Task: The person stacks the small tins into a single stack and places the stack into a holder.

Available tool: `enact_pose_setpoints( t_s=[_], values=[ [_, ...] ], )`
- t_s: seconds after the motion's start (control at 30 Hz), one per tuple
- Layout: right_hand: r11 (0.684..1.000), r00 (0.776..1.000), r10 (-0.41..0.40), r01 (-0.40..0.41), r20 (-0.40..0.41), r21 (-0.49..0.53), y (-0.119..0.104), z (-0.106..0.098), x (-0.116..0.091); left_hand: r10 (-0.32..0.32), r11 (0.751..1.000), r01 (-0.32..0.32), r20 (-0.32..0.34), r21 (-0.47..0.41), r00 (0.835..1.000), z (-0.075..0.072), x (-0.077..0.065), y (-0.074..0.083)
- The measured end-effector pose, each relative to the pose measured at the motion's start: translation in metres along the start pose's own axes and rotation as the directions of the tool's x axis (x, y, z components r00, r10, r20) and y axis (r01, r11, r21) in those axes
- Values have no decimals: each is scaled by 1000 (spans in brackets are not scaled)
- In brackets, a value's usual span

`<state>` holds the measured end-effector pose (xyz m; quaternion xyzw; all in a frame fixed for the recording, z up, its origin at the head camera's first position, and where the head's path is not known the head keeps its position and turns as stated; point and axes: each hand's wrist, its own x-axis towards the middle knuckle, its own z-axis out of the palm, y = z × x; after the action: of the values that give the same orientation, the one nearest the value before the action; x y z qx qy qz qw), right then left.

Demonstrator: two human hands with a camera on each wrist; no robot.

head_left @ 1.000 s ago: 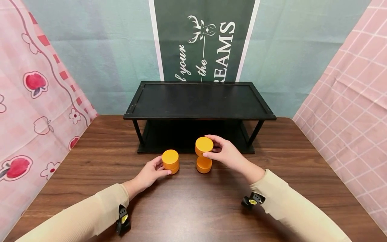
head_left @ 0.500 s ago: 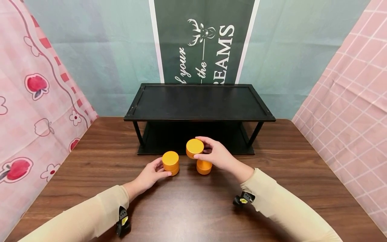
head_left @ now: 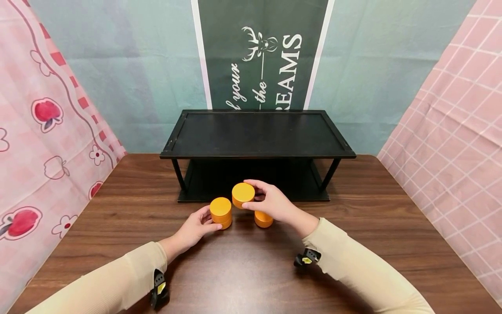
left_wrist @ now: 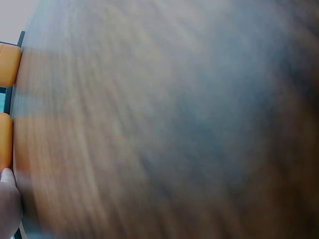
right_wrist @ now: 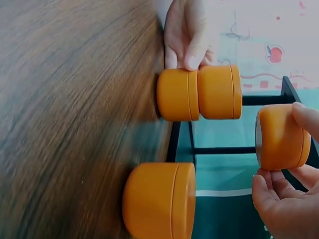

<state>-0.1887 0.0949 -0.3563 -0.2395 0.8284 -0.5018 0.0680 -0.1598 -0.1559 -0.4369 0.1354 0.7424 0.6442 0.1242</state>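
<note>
Two orange lidded round tins stand one on the other, the upper tin (head_left: 220, 208) over the lower tin (head_left: 225, 223). My left hand (head_left: 195, 227) grips this stack from the left, thumb at the lower tin's front; in the right wrist view its thumb lies close to the seam between the two. My right hand (head_left: 275, 203) holds a third tin (head_left: 243, 195) in the air by its sides, to the right of the stack and a little higher. Another tin (head_left: 263, 220) stands on the table, partly hidden behind the right hand and the held tin.
Behind the tins stands a black two-level rack (head_left: 256, 133) on the brown wooden table (head_left: 235, 279). A teal cloth (head_left: 137, 87) with a dark printed panel hangs at the back, and pink cloths hang at both sides.
My right hand has carried its tin leftward, from above the single tin on the table toward the stack. The left hand and the stack have stayed in place.
</note>
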Motion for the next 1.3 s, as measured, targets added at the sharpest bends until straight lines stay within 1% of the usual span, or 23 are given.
enact_pose_setpoints(
  t_s=[0.23,0.37,0.53,0.77,1.0,1.13,1.3],
  values=[
    [1000,1000,-7,7,19,1,-2,10,6,2,1000,-2,5,6,1000,0,0,1],
    [999,999,-40,40,30,2,-4,17,10,2,1000,-2,10,9,1000,0,-1,1],
    [998,997,-66,66,37,-8,-7,24,13,17,1000,-17,13,-1,1000,0,0,0],
    [998,997,-62,63,45,-19,-11,32,19,30,1000,-30,15,1,999,0,0,0],
    [997,995,-78,78,61,6,-14,39,21,44,999,-44,20,-12,999,0,0,-1],
    [997,994,-77,77,76,5,-13,42,22,43,999,-43,21,-28,999,0,1,-1],
    [997,994,-73,74,86,-6,-11,43,23,43,999,-43,21,-22,999,0,1,-1]
  ],
)
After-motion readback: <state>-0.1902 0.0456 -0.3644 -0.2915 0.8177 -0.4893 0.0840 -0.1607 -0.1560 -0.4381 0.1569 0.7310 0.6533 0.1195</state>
